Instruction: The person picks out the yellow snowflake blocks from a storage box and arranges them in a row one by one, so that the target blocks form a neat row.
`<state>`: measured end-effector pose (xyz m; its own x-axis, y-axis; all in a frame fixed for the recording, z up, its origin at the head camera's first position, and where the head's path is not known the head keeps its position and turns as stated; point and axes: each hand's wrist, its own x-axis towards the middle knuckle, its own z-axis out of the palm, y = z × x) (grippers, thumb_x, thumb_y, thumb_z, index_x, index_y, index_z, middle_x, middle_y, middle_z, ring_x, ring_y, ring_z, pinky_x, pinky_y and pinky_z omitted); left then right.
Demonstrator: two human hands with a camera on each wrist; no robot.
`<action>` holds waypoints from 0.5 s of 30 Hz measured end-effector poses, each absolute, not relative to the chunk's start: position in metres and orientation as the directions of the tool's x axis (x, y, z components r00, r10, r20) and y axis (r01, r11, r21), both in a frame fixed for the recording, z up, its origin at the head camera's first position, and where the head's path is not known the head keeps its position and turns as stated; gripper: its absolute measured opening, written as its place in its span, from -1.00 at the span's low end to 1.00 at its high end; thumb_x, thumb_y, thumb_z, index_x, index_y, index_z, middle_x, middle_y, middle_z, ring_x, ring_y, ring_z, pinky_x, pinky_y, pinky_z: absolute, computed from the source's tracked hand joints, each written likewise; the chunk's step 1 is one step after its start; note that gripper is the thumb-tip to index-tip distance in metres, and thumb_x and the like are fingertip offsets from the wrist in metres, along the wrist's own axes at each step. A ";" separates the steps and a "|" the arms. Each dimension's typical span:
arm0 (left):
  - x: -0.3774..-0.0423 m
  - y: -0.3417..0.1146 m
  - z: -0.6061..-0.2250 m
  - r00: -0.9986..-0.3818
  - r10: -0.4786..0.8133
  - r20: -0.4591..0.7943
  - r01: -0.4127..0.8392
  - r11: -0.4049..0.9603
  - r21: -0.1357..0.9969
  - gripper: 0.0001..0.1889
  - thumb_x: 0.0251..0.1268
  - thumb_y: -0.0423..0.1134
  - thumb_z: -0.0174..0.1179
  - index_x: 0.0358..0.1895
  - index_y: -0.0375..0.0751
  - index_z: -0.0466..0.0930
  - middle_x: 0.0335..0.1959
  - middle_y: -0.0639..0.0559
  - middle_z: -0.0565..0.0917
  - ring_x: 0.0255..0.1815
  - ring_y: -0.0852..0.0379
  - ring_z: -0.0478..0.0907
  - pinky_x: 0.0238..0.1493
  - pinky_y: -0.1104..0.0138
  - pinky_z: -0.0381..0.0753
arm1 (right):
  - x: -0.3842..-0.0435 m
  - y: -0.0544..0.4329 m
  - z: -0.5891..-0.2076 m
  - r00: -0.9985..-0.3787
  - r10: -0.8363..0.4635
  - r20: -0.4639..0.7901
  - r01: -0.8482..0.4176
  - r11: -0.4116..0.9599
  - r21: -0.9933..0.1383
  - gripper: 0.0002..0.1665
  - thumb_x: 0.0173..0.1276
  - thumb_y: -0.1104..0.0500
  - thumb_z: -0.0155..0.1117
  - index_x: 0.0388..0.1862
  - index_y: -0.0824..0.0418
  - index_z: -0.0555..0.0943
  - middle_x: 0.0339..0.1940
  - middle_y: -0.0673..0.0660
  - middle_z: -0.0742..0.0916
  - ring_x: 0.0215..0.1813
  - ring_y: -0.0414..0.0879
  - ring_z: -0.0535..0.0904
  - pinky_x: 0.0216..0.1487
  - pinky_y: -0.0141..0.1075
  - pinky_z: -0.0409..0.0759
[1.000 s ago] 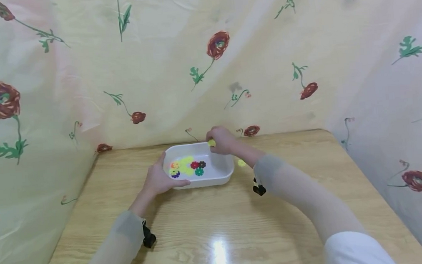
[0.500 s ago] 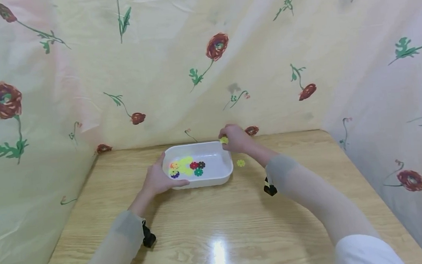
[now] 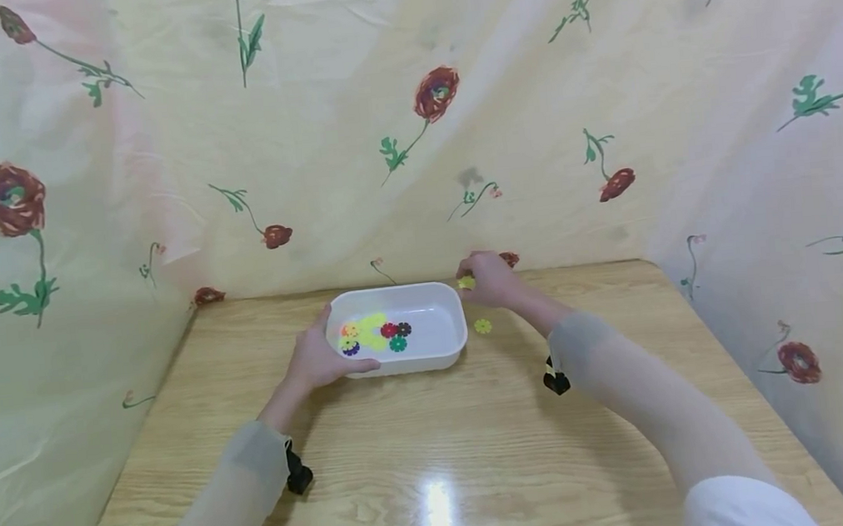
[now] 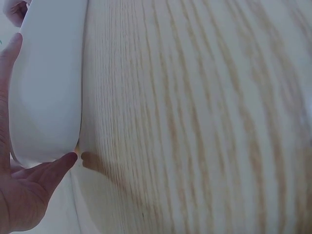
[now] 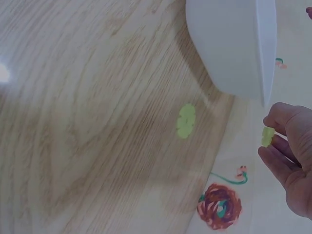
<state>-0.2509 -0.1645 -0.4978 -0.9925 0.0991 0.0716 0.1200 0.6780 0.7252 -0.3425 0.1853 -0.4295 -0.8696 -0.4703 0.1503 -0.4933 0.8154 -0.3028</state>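
A white plastic tub point(image 3: 419, 363) stands near the table's back edge. My left hand point(image 3: 317, 356) grips its left end, the thumb along the front rim and the fingers around the end wall. Just past the tub's back right corner, my right hand point(image 3: 497, 280) pinches a yellow snowflake disc point(image 5: 267, 137) between thumb and fingers, above the table. Another yellow disc point(image 3: 483, 325) lies flat on the table close to the tub's right side. Inside the tub, mostly toward the left, are several discs: yellow ones point(image 3: 373, 331), a red point(image 3: 389, 330), a dark point(image 3: 404, 329) and a green one point(image 3: 398, 343).
The wooden table point(image 3: 422, 438) has a bright light reflection near its front. Right behind its back edge hangs a flowered cloth point(image 3: 350, 135), which also covers both sides. A black wrist camera point(image 3: 299, 474) sits under the left forearm, and another point(image 3: 555, 378) under the right.
My right hand has moved right, from over the tub's back rim to beyond its right corner, carrying the yellow disc. My left hand and the tub have stayed in place.
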 end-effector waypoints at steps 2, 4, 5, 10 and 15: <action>-0.251 -0.164 -0.497 -0.993 0.097 0.071 0.118 0.677 0.726 0.52 -0.31 0.31 0.74 0.74 -0.19 -0.01 0.40 -0.27 0.55 0.20 -0.16 0.53 0.40 -0.15 0.55 | -0.342 0.191 -0.429 -0.872 -0.468 0.143 -0.489 0.819 -0.301 -0.67 0.19 0.30 0.46 -0.05 0.39 0.78 -0.09 0.35 0.82 0.01 0.21 0.72 0.17 0.05 0.70; -0.251 -0.164 -0.497 -0.993 0.098 0.068 0.117 0.680 0.724 0.52 -0.29 0.31 0.74 0.74 -0.19 -0.02 0.41 -0.27 0.54 0.22 -0.16 0.53 0.41 -0.15 0.54 | -0.342 0.196 -0.429 -0.873 -0.467 0.138 -0.487 0.822 -0.295 -0.67 0.18 0.31 0.44 -0.05 0.39 0.78 -0.09 0.35 0.82 0.01 0.22 0.73 0.16 0.06 0.69; -0.251 -0.164 -0.497 -0.993 0.097 0.067 0.116 0.680 0.724 0.52 -0.29 0.31 0.74 0.74 -0.19 -0.02 0.42 -0.27 0.54 0.23 -0.17 0.53 0.41 -0.15 0.54 | -0.342 0.198 -0.429 -0.872 -0.469 0.141 -0.489 0.821 -0.295 -0.67 0.17 0.31 0.44 -0.06 0.40 0.78 -0.10 0.36 0.82 0.00 0.23 0.73 0.16 0.07 0.70; -0.251 -0.165 -0.496 -0.994 0.094 0.056 0.105 0.682 0.724 0.53 -0.28 0.33 0.73 0.75 -0.18 -0.04 0.42 -0.26 0.53 0.24 -0.16 0.52 0.41 -0.14 0.55 | -0.343 0.208 -0.434 -0.873 -0.468 0.139 -0.487 0.823 -0.292 -0.66 0.19 0.31 0.44 -0.04 0.42 0.77 0.00 0.40 0.82 0.06 0.26 0.75 0.21 0.08 0.70; -0.251 -0.164 -0.497 -0.995 0.093 0.045 0.096 0.677 0.729 0.51 -0.27 0.33 0.72 0.75 -0.12 -0.03 0.41 -0.25 0.53 0.24 -0.17 0.51 0.39 -0.12 0.56 | -0.343 0.218 -0.439 -0.869 -0.476 0.135 -0.494 0.819 -0.292 -0.64 0.15 0.31 0.44 -0.06 0.45 0.77 -0.10 0.37 0.84 -0.01 0.21 0.74 0.15 0.06 0.70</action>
